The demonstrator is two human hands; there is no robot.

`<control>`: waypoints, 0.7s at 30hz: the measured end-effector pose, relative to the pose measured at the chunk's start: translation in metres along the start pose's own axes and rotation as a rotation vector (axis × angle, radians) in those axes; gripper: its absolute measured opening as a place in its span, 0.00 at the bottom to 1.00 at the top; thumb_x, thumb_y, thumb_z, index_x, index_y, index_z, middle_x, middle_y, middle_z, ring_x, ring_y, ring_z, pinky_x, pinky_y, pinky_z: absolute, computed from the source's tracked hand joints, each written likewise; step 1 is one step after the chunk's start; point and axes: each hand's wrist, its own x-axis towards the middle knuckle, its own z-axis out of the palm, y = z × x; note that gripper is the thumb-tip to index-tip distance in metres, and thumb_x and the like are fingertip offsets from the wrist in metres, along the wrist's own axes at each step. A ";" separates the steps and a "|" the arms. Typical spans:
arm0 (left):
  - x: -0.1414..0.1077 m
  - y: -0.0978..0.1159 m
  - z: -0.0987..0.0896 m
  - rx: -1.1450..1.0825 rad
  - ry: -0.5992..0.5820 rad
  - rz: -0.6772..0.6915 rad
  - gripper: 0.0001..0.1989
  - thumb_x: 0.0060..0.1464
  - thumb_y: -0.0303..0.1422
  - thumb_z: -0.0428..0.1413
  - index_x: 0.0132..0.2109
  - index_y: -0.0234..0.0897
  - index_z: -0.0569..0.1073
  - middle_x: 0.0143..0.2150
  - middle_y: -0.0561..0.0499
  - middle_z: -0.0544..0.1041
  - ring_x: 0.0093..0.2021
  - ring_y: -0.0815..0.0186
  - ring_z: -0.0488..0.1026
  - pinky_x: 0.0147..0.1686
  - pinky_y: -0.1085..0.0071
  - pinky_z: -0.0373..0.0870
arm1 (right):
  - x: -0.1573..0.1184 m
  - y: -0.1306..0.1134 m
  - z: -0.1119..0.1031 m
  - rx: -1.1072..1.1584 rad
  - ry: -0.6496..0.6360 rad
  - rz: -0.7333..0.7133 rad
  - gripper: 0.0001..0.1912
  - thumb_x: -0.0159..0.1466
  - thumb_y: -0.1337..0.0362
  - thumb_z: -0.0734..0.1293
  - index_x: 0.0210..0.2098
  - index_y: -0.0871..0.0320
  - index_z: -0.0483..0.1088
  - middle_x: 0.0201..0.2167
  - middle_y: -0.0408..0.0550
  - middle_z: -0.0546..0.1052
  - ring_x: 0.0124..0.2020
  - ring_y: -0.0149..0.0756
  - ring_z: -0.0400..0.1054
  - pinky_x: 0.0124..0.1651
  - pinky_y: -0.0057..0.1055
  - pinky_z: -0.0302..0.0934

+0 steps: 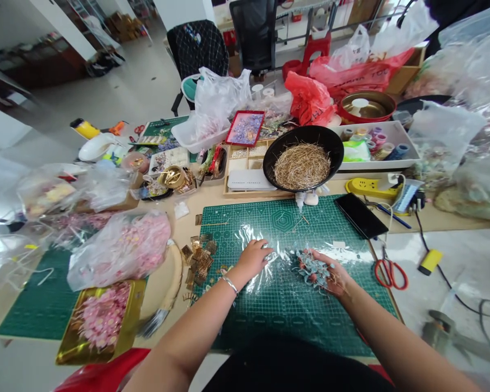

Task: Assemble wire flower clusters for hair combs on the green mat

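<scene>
My right hand (335, 276) is wrapped from the right side round a bunch of small pale blue flowers (313, 269) with thin stems. My left hand (255, 258), with a silver bangle at the wrist, hovers over or rests on the green cutting mat (277, 316); its fingers are slightly apart and nothing shows in them. A clear, shiny plastic sheet (245, 233) lies near it. Gold combs (202, 258) are piled left of that hand. Beyond the mat stands a black bowl (337, 155) of gold wire-like stems (302, 165).
A black phone (361, 216) and red-handled scissors (391, 274) lie to the right, near a yellow power strip (369, 187) with cords. On the left are a bag of pink flowers (122, 247), a gold tray (65, 340) and a brush (155, 321).
</scene>
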 end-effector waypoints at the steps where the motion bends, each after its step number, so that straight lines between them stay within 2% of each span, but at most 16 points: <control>1: 0.000 -0.001 0.001 -0.045 0.024 -0.007 0.18 0.51 0.25 0.55 0.50 0.43 0.73 0.55 0.48 0.68 0.54 0.57 0.62 0.52 0.59 0.63 | 0.001 0.001 0.002 -0.007 -0.002 0.008 0.11 0.56 0.67 0.69 0.39 0.59 0.69 0.32 0.51 0.77 0.32 0.38 0.73 0.18 0.23 0.63; 4: 0.003 -0.002 0.002 -0.141 0.061 -0.039 0.12 0.53 0.25 0.53 0.43 0.39 0.76 0.47 0.48 0.72 0.47 0.61 0.67 0.48 0.64 0.66 | 0.005 0.003 0.009 -0.033 0.008 0.020 0.11 0.57 0.67 0.68 0.40 0.59 0.69 0.32 0.51 0.77 0.32 0.38 0.73 0.18 0.24 0.64; 8: 0.009 -0.004 0.000 -0.211 0.073 -0.104 0.10 0.53 0.24 0.52 0.38 0.37 0.77 0.43 0.48 0.73 0.40 0.64 0.71 0.42 0.67 0.68 | 0.010 0.008 0.018 -0.062 0.029 0.026 0.11 0.58 0.67 0.67 0.41 0.59 0.68 0.32 0.49 0.77 0.32 0.38 0.73 0.19 0.24 0.65; 11: 0.013 -0.007 -0.012 -0.283 0.091 -0.190 0.08 0.53 0.25 0.53 0.34 0.36 0.76 0.39 0.48 0.75 0.37 0.64 0.72 0.40 0.68 0.69 | 0.014 0.013 0.022 -0.081 0.036 0.042 0.11 0.58 0.67 0.67 0.41 0.60 0.68 0.31 0.49 0.77 0.32 0.38 0.74 0.19 0.24 0.65; 13: 0.014 -0.006 -0.025 -0.342 0.085 -0.221 0.07 0.53 0.28 0.53 0.36 0.35 0.75 0.36 0.49 0.76 0.33 0.67 0.73 0.35 0.70 0.69 | 0.018 0.016 0.023 -0.089 0.032 0.051 0.11 0.58 0.67 0.67 0.41 0.61 0.68 0.31 0.50 0.77 0.32 0.39 0.74 0.20 0.25 0.65; 15: 0.014 0.003 -0.040 -0.420 0.071 -0.208 0.07 0.54 0.30 0.53 0.39 0.36 0.74 0.34 0.51 0.76 0.29 0.69 0.72 0.32 0.72 0.69 | 0.024 0.019 0.026 -0.096 0.028 0.059 0.12 0.58 0.66 0.68 0.41 0.60 0.68 0.31 0.50 0.77 0.33 0.39 0.74 0.21 0.25 0.66; 17: 0.013 0.021 -0.054 -0.509 0.083 -0.139 0.07 0.54 0.32 0.54 0.39 0.37 0.74 0.35 0.51 0.76 0.30 0.70 0.72 0.31 0.73 0.69 | 0.031 0.023 0.029 -0.104 0.016 0.070 0.12 0.58 0.64 0.68 0.41 0.60 0.68 0.32 0.50 0.77 0.33 0.39 0.74 0.21 0.26 0.66; 19: 0.012 0.044 -0.061 -0.557 0.128 -0.030 0.05 0.53 0.32 0.55 0.37 0.38 0.75 0.38 0.51 0.75 0.35 0.69 0.72 0.36 0.71 0.70 | 0.039 0.026 0.035 -0.113 -0.007 0.074 0.12 0.60 0.60 0.67 0.39 0.61 0.68 0.30 0.50 0.76 0.31 0.38 0.73 0.21 0.26 0.65; 21: 0.013 0.064 -0.061 -0.511 0.157 0.098 0.05 0.54 0.30 0.54 0.35 0.39 0.76 0.41 0.52 0.75 0.39 0.68 0.71 0.41 0.70 0.69 | 0.045 0.028 0.041 -0.123 -0.040 0.053 0.13 0.63 0.56 0.64 0.38 0.62 0.68 0.28 0.47 0.75 0.27 0.33 0.71 0.22 0.26 0.65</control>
